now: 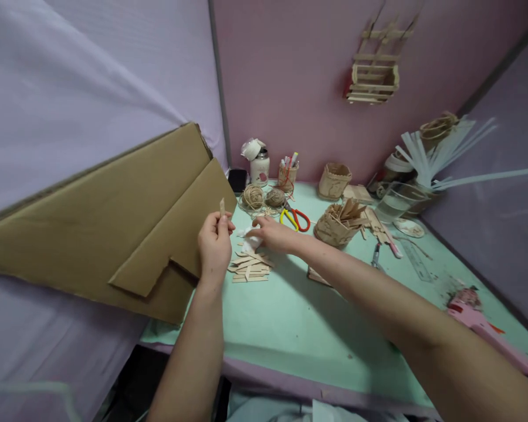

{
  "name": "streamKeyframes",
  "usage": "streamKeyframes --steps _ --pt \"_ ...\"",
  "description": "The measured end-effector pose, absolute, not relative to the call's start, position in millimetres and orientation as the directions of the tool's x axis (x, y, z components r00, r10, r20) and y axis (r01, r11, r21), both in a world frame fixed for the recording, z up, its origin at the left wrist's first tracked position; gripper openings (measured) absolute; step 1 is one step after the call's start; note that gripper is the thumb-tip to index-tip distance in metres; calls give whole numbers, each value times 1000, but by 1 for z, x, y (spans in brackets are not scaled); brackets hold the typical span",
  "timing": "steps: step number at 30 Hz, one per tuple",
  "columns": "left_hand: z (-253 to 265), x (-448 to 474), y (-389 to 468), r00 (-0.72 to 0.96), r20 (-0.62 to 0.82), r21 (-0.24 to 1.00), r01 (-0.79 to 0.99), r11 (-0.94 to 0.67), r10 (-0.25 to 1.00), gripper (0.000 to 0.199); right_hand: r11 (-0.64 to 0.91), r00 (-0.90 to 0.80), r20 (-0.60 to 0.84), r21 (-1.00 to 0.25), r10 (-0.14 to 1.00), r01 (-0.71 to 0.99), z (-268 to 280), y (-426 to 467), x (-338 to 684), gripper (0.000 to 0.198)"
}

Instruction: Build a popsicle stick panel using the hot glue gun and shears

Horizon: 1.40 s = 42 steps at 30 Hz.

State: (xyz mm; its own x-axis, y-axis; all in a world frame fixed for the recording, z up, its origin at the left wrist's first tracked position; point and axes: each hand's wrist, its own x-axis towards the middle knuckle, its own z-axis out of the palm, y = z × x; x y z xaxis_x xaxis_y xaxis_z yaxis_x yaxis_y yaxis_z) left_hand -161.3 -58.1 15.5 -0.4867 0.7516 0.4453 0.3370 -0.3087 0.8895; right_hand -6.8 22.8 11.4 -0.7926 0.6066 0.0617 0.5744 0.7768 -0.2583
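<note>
My left hand [216,237] is closed on a short wooden craft stick [222,206], whose tip points up between thumb and fingers. My right hand [273,233] reaches across to a crumpled white tissue [250,241], with its bent thumb and fingers on it. Just in front of the tissue lies a loose pile of cut craft sticks [250,269]. Behind the right hand are pliers [299,220] with red and yellow handles, and balls of twine [253,197].
A large cardboard sheet [92,205] leans at the left. At the back stand a white jar [259,167], a pen holder [287,174] and a wooden pot [334,180]. A stick-filled pot [338,225] and a pink glue gun [488,331] are on the right.
</note>
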Motion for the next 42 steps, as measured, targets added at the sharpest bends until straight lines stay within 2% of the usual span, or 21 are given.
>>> streamKeyframes --steps 3,8,12,14,20,24,28,32,36,39,42 --pt "17 -163 -60 -502 455 887 330 -323 735 19 767 -779 38 -210 626 606 7 44 -22 18" --pt "17 -165 -62 -513 443 895 297 -332 735 19 686 -684 74 -162 726 710 15 63 -32 31" --pt "18 -167 -63 -536 407 912 281 -298 739 19 651 -642 111 -158 759 742 17 60 -38 38" --pt "19 -167 -63 -553 400 915 278 -291 731 20 656 -654 72 -162 753 737 14 54 -38 37" --pt "20 -166 -64 -562 398 917 254 -307 725 21 676 -707 -166 -208 688 707 3 35 -34 32" --pt "20 -166 -63 -553 406 914 256 -315 728 21 653 -696 -187 -243 694 717 3 28 -37 32" --pt "18 -168 -62 -546 412 911 251 -327 729 22 596 -647 -133 -286 751 750 10 19 -31 33" --pt "16 -170 -62 -493 381 920 291 -264 782 25 562 -615 -54 -350 787 750 22 -6 4 21" --pt "12 -171 -62 -340 371 873 446 -199 864 25 577 -651 -45 -419 758 701 45 -52 65 23" --pt "8 -170 -60 -278 333 854 495 -163 901 27 529 -632 -92 -463 769 711 63 -88 117 24" --pt "6 -169 -57 -267 300 867 477 -145 916 27 347 -489 -220 -470 844 812 63 -127 172 16"
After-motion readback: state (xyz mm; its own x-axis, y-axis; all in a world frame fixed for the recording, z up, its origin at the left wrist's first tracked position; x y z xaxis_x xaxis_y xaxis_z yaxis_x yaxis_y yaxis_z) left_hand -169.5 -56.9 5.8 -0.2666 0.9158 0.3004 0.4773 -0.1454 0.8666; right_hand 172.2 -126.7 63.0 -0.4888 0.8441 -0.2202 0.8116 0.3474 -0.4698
